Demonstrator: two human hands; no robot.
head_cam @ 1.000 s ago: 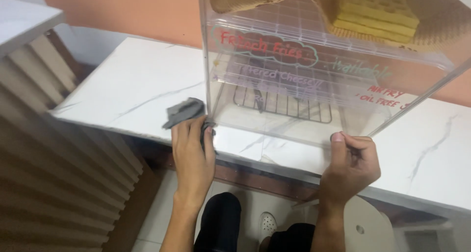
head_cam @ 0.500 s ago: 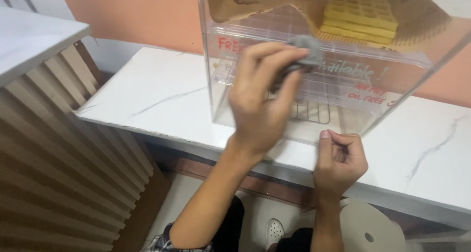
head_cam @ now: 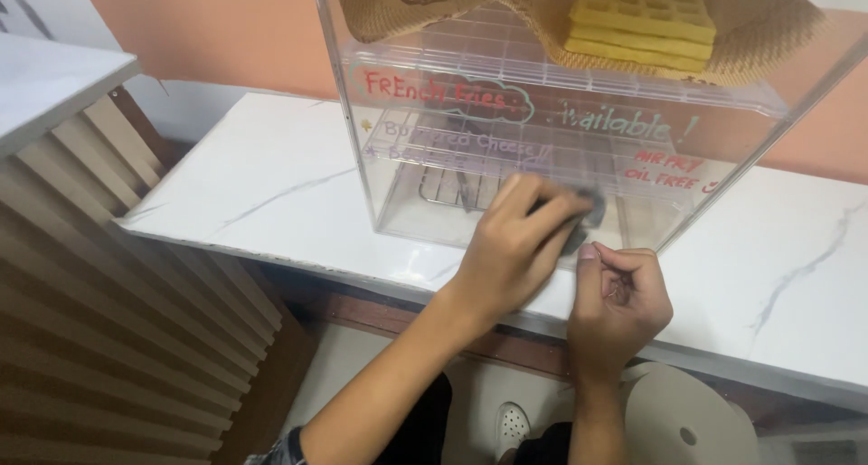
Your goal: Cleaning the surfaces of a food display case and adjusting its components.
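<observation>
1. Our left hand (head_cam: 515,248) presses a grey cloth (head_cam: 583,223) flat against the lower front panel of the clear display case (head_cam: 407,157); fingers (head_cam: 533,207) are clenched over the cloth.
2. Our right hand (head_cam: 619,298) rests at the case's bottom edge on the white marble tabletop (head_cam: 271,194), fingers curled shut, grasping nothing we can see.
3. Inside the case, stacked waffles (head_cam: 644,17) sit on brown paper on the upper shelf.
</observation>
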